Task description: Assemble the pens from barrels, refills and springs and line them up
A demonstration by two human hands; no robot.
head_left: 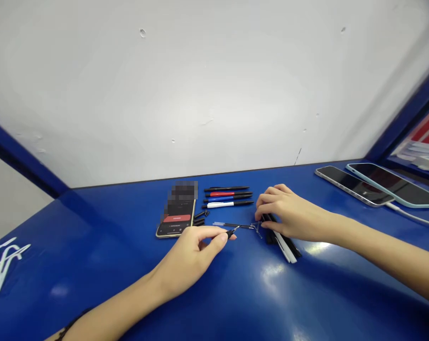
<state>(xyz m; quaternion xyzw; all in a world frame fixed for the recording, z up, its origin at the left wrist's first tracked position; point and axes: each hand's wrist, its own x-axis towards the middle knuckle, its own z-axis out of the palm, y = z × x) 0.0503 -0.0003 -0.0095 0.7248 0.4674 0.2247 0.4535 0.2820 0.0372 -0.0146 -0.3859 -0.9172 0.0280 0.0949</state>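
My left hand (195, 248) rests on the blue table (236, 293) and pinches a small black pen tip (230, 233) between thumb and forefinger. A thin pen refill (232, 225) lies just beyond it. My right hand (289, 213) is curled over a bunch of black and white pen barrels (283, 244), fingertips down beside a small metal spring (257, 228). Several assembled pens (228, 196), black, red, blue and white, lie in a row behind.
A phone (177, 213) with a lit screen lies left of the pens, small black pen parts (200, 218) beside it. Two more phones (374, 184) lie at the far right, one on a cable. White cords (1, 265) sit at the left edge. A white wall rises behind.
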